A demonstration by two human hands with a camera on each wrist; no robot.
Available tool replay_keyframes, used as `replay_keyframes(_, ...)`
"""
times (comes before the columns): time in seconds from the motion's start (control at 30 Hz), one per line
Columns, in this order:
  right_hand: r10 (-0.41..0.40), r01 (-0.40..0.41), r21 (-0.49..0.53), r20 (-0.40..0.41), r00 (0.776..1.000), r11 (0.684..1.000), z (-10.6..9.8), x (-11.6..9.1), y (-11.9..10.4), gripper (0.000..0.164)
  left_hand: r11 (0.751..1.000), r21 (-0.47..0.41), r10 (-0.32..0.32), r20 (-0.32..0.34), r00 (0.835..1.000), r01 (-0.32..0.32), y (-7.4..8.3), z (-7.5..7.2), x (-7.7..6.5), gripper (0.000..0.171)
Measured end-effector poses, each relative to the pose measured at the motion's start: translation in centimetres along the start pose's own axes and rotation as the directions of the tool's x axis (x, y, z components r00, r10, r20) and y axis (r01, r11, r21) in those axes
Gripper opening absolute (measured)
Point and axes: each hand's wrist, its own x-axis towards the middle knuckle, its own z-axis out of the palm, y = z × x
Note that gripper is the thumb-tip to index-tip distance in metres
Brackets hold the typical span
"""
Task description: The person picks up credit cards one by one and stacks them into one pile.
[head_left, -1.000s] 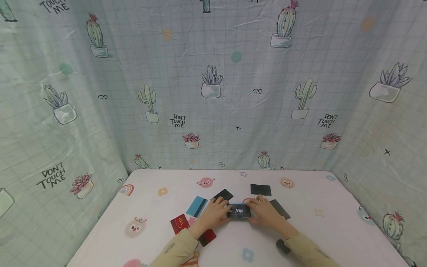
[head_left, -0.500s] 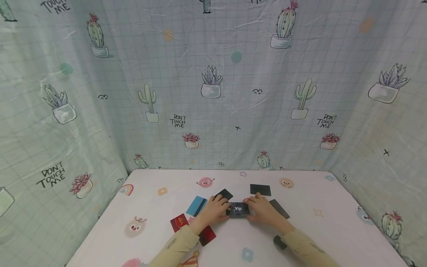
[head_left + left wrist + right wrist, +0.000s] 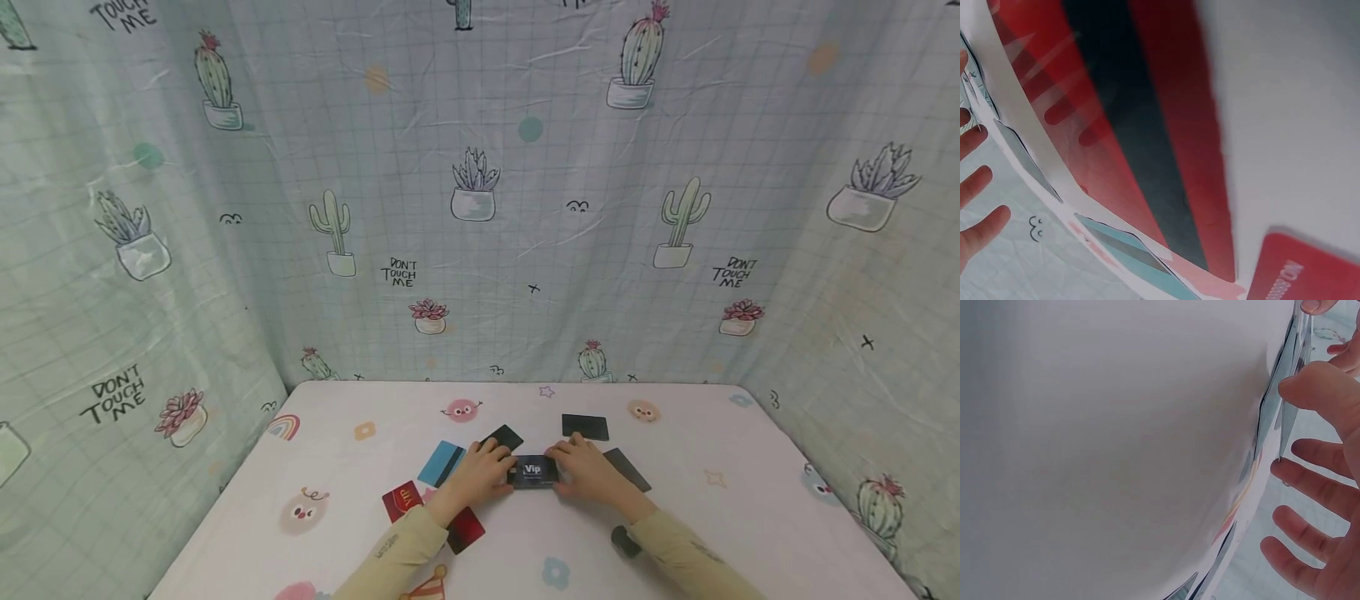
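Observation:
In the head view a black card point(image 3: 533, 473) with white "Vip" lettering lies between my two hands. My left hand point(image 3: 480, 473) pinches its left end, and my right hand point(image 3: 583, 472) grips the right end between thumb and fingers. From the right wrist view, the thumb point(image 3: 1316, 390) is against the near edge of the card point(image 3: 1289, 422) and a fingertip is at its far edge; the remaining fingers are spread. Only fingers of the left hand point(image 3: 979, 206) show at the edge of the left wrist view.
Left of the hands lie a blue striped card point(image 3: 441, 462), a red VIP card point(image 3: 402, 498) and a dark red card point(image 3: 467, 530). Dark cards point(image 3: 585, 427) lie behind and right. A dark rounded thing point(image 3: 625, 542) sits by the right sleeve. A patterned cloth point(image 3: 480, 250) hangs behind the table.
Both hands and the black card between them have shifted slightly left and away from the body. The right sleeve and the dark rounded thing have moved left too. The other cards lie still.

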Motion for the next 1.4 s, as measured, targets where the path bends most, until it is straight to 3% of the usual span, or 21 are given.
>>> replay_keyframes(0.3,0.007,-0.007,0.008,0.015,1.000,1.000,0.2,0.2,0.1,0.046,0.999,0.017,-0.047,0.098,0.994,0.046,0.4,-0.1,0.2,0.042)
replay_keyframes(0.43,0.002,-0.002,0.004,0.013,1.000,1.000,0.4,0.2,0.2,0.046,0.999,0.009,-0.043,0.090,0.995,0.043,0.3,0.0,0.2,0.042)
replay_keyframes(0.5,0.005,-0.005,0.003,0.016,1.000,1.000,0.5,0.2,0.3,0.045,1.000,0.001,-0.024,0.052,0.998,0.024,0.0,0.8,0.1,0.042)
replay_keyframes(0.67,0.009,-0.010,0.015,0.024,1.000,1.000,0.5,0.3,0.3,0.045,0.999,0.011,-0.047,0.093,0.995,0.046,0.0,0.8,0.2,0.042)
replay_keyframes(0.73,0.005,-0.005,0.018,0.023,1.000,1.000,0.5,0.3,0.3,0.045,0.997,0.030,-0.075,0.146,0.986,0.071,0.4,0.1,0.3,0.042)
replay_keyframes(1.4,0.003,-0.004,0.021,0.045,0.999,1.000,0.8,0.5,0.5,0.045,0.996,-0.018,-0.085,0.192,0.978,0.091,0.4,-0.3,0.5,0.042)
